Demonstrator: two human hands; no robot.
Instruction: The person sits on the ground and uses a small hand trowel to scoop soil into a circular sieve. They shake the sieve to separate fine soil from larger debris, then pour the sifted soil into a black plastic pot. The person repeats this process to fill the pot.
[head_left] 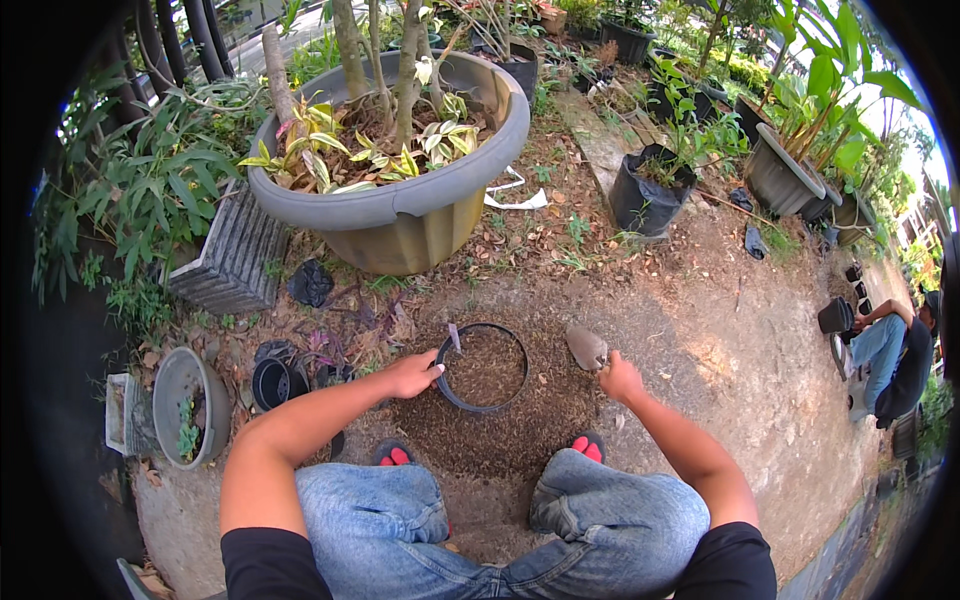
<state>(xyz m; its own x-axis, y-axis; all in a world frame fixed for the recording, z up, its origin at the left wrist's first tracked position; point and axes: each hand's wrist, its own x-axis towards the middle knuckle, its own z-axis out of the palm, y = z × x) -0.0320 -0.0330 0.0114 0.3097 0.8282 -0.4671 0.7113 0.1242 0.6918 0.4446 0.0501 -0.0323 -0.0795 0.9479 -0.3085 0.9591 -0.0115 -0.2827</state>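
My left hand (415, 375) grips the left rim of a round black pot (481, 409) that sits between my feet. Brown, crumbly soil mix (486, 368) shows inside its rim, and a pale strip sticks up at the rim's upper left. In my right hand (621, 378) is a trowel (587, 348), its grey, soil-dusted blade pointing up and left, just right of the pot. The trowel's handle is hidden in my fist. A heap of loose soil mix (490, 440) spreads over the ground around the pot.
Ahead stands a large grey planter (400, 235) with trunks and striped leaves. A black plant bag (645, 195) is farther right. On the left are a small black pot (275, 385) and a grey basin (165, 410). Another person (895, 365) squats at far right, holding a dark pot (836, 316).
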